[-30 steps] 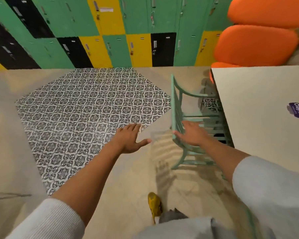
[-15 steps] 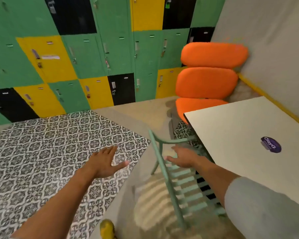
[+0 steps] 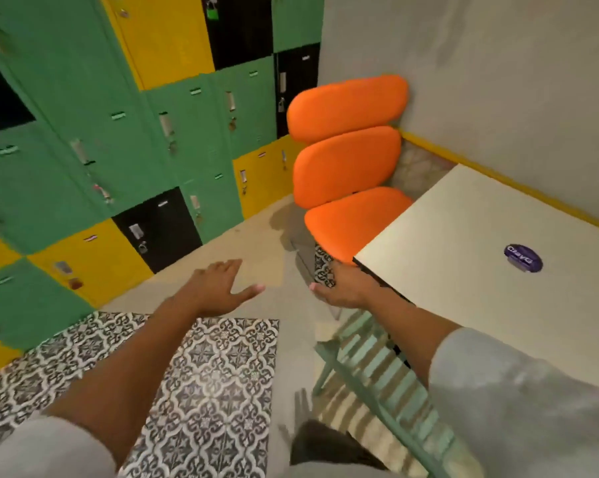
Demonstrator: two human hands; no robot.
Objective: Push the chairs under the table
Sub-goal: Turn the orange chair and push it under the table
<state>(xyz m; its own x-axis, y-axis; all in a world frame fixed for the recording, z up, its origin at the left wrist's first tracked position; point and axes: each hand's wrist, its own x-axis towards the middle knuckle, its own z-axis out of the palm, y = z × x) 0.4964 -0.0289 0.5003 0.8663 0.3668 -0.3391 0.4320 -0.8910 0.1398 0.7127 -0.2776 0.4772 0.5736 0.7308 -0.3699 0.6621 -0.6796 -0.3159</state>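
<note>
A pale green slatted chair [image 3: 387, 377] stands tucked against the near left edge of the cream table [image 3: 463, 288], its seat partly under the top. An orange padded chair [image 3: 350, 188] stands at the table's far end, its seat just under the corner. My right hand [image 3: 339, 288] hovers above the green chair by the table's corner, fingers spread, holding nothing. My left hand [image 3: 218, 288] is stretched out over the floor, open and apart from both chairs.
Green, yellow and black lockers [image 3: 153, 132] line the far wall. A grey wall with a yellow skirting [image 3: 498, 98] runs along the table's right side. Patterned floor tiles [image 3: 205, 374] lie below my left arm. A purple sticker [image 3: 523, 258] is on the tabletop.
My view has swung up and right towards the orange chair. My right hand has come off the green chair's back and moved forward past it. The green chair now sits lower in view.
</note>
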